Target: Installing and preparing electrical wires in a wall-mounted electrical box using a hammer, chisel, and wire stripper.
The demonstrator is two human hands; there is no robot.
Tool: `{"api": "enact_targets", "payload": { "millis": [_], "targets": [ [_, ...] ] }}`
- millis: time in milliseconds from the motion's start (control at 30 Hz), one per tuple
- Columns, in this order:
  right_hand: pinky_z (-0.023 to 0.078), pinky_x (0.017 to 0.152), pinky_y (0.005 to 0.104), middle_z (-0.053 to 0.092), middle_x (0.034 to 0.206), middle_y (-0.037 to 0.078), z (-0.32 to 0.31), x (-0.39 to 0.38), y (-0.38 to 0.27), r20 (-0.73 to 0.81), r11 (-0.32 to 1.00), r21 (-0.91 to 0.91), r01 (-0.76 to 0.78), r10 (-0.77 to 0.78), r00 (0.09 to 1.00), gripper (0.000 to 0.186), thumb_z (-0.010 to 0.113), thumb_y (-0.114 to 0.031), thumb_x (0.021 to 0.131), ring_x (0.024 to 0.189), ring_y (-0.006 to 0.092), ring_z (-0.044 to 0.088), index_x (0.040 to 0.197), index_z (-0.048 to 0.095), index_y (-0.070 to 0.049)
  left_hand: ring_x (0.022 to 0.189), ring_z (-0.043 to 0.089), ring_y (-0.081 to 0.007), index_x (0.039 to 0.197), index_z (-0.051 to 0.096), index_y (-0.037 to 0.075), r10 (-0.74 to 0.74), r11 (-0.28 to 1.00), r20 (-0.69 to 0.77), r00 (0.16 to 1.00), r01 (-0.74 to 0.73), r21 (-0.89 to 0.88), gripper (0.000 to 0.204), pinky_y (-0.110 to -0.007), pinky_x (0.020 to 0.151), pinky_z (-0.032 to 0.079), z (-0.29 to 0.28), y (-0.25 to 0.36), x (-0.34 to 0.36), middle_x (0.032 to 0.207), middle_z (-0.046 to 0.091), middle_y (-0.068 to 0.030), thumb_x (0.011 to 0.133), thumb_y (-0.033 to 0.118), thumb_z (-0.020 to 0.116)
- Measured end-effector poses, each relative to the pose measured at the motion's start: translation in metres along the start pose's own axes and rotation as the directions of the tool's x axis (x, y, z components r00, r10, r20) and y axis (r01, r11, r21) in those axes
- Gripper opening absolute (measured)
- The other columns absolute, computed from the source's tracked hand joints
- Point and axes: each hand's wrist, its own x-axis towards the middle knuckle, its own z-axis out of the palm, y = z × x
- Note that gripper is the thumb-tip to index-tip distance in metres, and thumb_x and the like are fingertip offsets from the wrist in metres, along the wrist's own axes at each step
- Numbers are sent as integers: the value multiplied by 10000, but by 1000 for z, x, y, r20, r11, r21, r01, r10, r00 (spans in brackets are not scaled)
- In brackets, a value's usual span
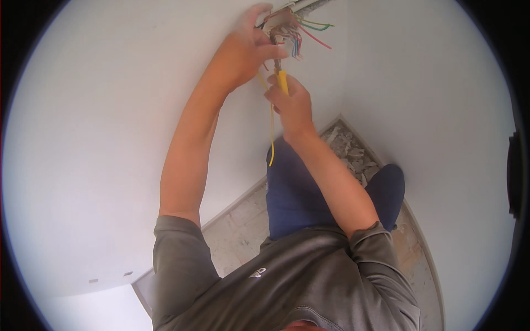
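At the top of the view, a bundle of electrical wires (295, 44), red, blue, green and other colours, sticks out of an opening in the white wall. My left hand (248, 47) is curled around the bundle's left side, its thumb stretched across the front; exactly which wires it grips is partly hidden. Just below, my right hand (295, 105) is closed around yellow-handled pliers (283, 81). Their dark jaws point up into the wires, close to the left thumb. A loose yellow wire (271, 132) hangs down between the hands.
White walls (414, 99) meet in a corner to the right of the wires. Broken rubble (350, 151) lies on the floor in that corner, beside my bent knees (386, 187). A pale pipe or trunking (301, 6) runs along the wall above the wires.
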Motion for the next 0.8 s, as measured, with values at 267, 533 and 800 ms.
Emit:
{"api": "enact_targets", "payload": {
  "millis": [267, 533, 800],
  "targets": [
    [413, 634, 268, 570, 803, 10, 8, -2, 1, 12, 976, 205, -67, 66, 998, 271, 640, -103, 820, 690, 94, 498, 1064, 634, 14, 844, 638, -210, 1430, 420, 31, -45, 998, -69, 997, 48, 36, 778, -329, 815, 496, 4, -4, 3, 848, 686, -105, 761, 146, 801],
    [479, 734, 330, 633, 865, 116, 22, -8, -4, -194, 983, -175, 55, -90, 977, 312, 622, -124, 817, 757, 191, 598, 1095, 618, 19, 790, 617, -178, 1396, 462, 34, -82, 997, -68, 994, 83, 6, 789, -312, 766, 480, 3, -6, 4, 757, 678, -67, 710, 139, 838],
    [486, 755, 342, 645, 893, 126, 30, -7, 3, -260, 989, -105, 102, -126, 957, 309, 622, -107, 820, 780, 215, 609, 1101, 622, 22, 782, 632, -169, 1384, 468, 21, -31, 999, -82, 996, 30, -13, 786, -300, 769, 483, 6, -7, 6, 747, 682, -58, 701, 118, 843]
  ]
}}
